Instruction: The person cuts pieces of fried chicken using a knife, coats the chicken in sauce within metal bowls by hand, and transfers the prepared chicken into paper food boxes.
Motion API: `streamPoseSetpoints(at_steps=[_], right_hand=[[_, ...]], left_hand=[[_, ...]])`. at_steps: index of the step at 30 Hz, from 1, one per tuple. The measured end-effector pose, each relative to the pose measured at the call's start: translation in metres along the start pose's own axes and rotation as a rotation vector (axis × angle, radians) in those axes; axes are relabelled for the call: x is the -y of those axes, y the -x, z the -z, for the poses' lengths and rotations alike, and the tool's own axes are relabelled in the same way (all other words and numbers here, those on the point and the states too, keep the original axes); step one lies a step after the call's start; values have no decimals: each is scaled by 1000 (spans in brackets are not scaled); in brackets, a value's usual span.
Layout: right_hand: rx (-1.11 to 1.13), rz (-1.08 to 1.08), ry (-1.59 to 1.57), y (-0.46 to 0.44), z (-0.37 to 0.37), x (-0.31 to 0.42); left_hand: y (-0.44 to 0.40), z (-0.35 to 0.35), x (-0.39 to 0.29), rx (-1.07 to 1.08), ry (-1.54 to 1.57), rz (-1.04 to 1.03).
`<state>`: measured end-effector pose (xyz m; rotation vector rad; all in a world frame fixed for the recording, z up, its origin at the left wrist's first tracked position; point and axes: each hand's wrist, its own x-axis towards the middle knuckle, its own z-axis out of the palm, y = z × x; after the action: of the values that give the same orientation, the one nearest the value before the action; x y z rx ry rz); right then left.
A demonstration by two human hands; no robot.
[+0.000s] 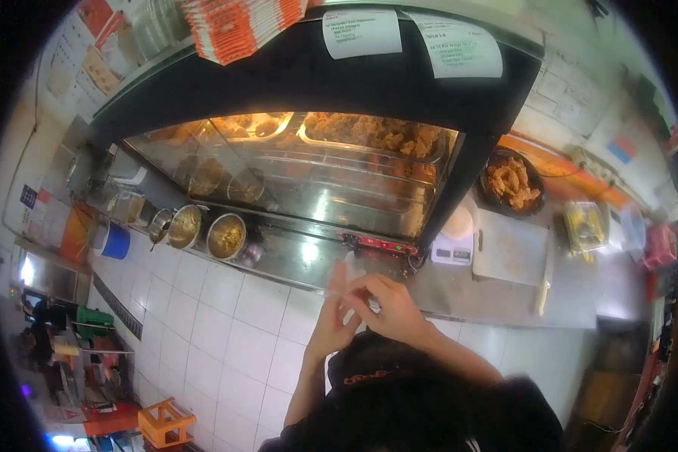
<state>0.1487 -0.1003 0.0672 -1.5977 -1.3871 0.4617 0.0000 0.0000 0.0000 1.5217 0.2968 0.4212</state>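
My left hand [328,325] is raised in front of my body, its fingers pointing up and blurred by motion. Thin translucent plastic [348,265], which looks like a disposable glove, shows around those fingers. Bent across from the right, my right hand [386,307] has its fingers pinched together at the plastic, against the left hand. Both hands are near the front edge of the steel counter [309,260], below the glass display warmer [331,200]. Fried chicken pieces [369,132] lie in metal trays inside the warmer.
Two metal bowls of food, one a steel bowl [227,236], stand left on the counter. To the right are a digital scale [452,251], a white cutting board [511,248], a knife [542,296], a black bowl of fried chicken [514,183] and a plastic container [586,226].
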Motion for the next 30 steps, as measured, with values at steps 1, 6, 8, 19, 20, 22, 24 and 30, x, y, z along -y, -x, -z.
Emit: streamPoseSetpoints(at_steps=[1, 6, 8, 19, 20, 22, 24, 30], right_hand=[[-78, 0, -115, 0, -1, 1], [-207, 8, -78, 6, -11, -3], [-147, 145, 165, 8, -14, -8], [-214, 124, -46, 9, -22, -16], [-215, 198, -16, 9, -22, -17], [-196, 109, -138, 10, -17, -16], [-178, 10, -255, 12, -17, -16], [-117, 124, -328, 17, -22, -16]], left_hand=[[0, -4, -10, -107, 216, 43], [-1, 3, -40, -139, 964, -50], [1, 7, -36, -87, 1119, -45], [-10, -2, -8, -364, 501, -68], [-10, -1, -5, -372, 500, -70], [-10, 1, -2, -251, 458, -185], [-11, 2, -4, -283, 361, -179], [-17, -17, -29, -450, 383, -136]])
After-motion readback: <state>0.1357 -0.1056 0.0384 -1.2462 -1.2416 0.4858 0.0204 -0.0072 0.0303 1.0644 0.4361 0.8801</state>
